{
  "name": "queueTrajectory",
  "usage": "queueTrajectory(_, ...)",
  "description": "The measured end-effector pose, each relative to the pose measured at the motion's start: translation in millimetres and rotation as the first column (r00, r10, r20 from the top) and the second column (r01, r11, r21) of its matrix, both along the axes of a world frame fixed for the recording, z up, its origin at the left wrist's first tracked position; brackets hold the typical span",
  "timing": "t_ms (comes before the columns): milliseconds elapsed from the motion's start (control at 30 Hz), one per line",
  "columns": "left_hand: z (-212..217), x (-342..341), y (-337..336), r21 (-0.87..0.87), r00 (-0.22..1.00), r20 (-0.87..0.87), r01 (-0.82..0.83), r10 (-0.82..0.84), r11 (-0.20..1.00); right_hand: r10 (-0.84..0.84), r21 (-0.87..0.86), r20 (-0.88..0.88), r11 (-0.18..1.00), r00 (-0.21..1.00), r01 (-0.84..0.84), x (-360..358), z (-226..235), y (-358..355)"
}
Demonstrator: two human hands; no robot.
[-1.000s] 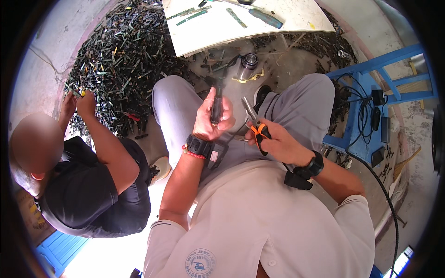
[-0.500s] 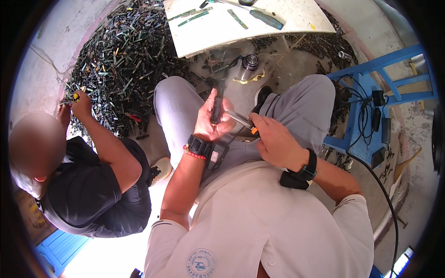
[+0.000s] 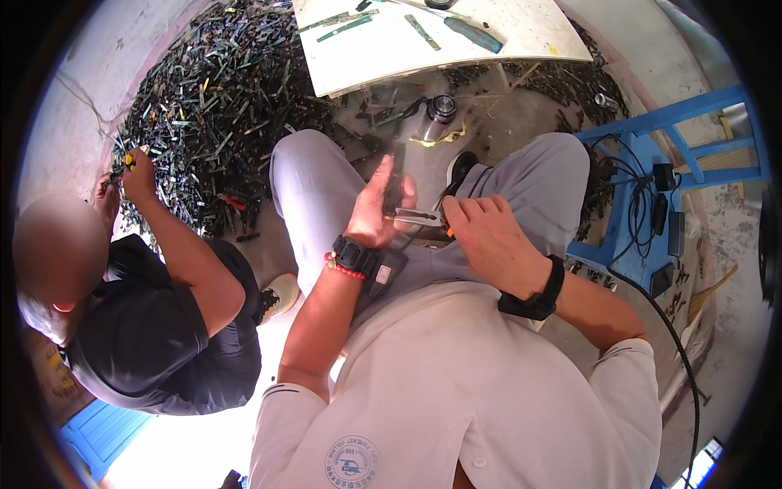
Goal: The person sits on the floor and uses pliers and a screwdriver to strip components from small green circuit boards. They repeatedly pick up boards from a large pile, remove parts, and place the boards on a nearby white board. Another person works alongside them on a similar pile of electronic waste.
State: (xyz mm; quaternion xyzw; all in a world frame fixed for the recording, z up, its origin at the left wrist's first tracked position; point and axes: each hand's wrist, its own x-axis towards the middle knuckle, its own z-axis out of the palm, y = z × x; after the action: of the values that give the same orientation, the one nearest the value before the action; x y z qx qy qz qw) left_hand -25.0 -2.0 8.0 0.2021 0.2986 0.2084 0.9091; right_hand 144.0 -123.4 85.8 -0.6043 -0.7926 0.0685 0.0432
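My left hand point(image 3: 376, 208) is closed around a long dark strip point(image 3: 396, 178), its thumb pointing up along it; the strip's upper part is blurred. In my right hand point(image 3: 498, 248) is a pair of pliers point(image 3: 425, 218) with long metal jaws and a bit of orange at the handle. The jaws lie almost level across the lower end of the strip, beside my left palm. Whether they grip it, I cannot tell. Both hands are above my lap, between my knees.
A large heap of dark and green strips point(image 3: 220, 114) covers the floor at left. A co-worker point(image 3: 163, 301) sits beside it. Ahead stands a white board point(image 3: 375, 57) with a screwdriver point(image 3: 472, 34) on it. A bottle point(image 3: 438, 114) stands before it; a blue stool point(image 3: 627, 187) with cables is right.
The pliers have swung from a slant to nearly level and now reach the strip's lower end. My right wrist has turned and my left hand has tilted slightly.
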Motion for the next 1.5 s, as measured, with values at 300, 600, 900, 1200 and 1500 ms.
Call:
queueTrajectory(300, -2.4, 0.5, -0.4, 0.029, 0.997, -0.073, -0.013, 0.015, 1.0, 0.029, 0.073, 0.173, 0.996, 0.984, -0.042, -0.2, 3.8, 3.6)
queueTrajectory(600, -1.4, 1.9, 0.7, -0.01, 0.998, -0.06, -0.022, 0.021, 1.0, -0.005, 0.181, 0.313, 0.982, 0.95, -0.054, -3.1, 3.8, 9.7)
queueTrajectory(900, -2.2, -2.9, 3.4, -0.139, 0.999, 0.036, -0.029, 0.034, 0.99, -0.395, -0.607, -0.571, 0.794, 0.72, -0.045, 17.8, 16.5, 10.2)
queueTrajectory(1200, -3.6, -3.1, 4.6, -0.101, 0.975, 0.224, 0.042, -0.019, 0.994, -0.783, -0.765, -0.571, 0.616, -0.245, -0.188, 7.3, 6.7, 15.4)
queueTrajectory(1500, -6.5, -4.4, -1.8, -0.012, 0.979, 0.165, 0.125, -0.121, 0.992, -0.553, -0.577, -0.812, 0.809, -0.186, 0.111, -2.4, -22.9, 62.4)
